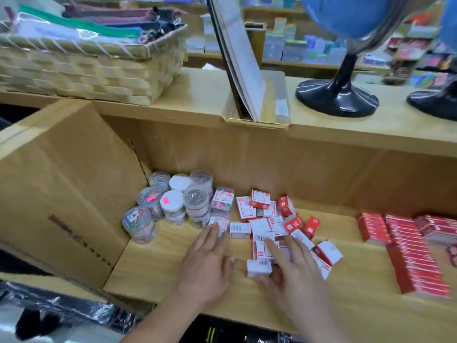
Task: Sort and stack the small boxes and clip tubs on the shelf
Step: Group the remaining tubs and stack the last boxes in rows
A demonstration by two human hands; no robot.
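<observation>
Now both hands spread flat on shelf [153,273]: left hand [210,256] fingertips near stacked clip tubs [173,206], right hand [294,268] covering scattered small boxes [269,226] mid-shelf, likely gathering them for stacking.

Head view, close down onto shelf [173,263]

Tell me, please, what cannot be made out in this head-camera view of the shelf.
In the head view:
1. Print on the small red-and-white cardboard boxes: blurred, too small.
2. Boxes under the right hand: covered by its fingers.
3. Stacked flat red packs: cut off by the right edge.
4. Blue globe on black stand: cut off by the top edge.
</observation>
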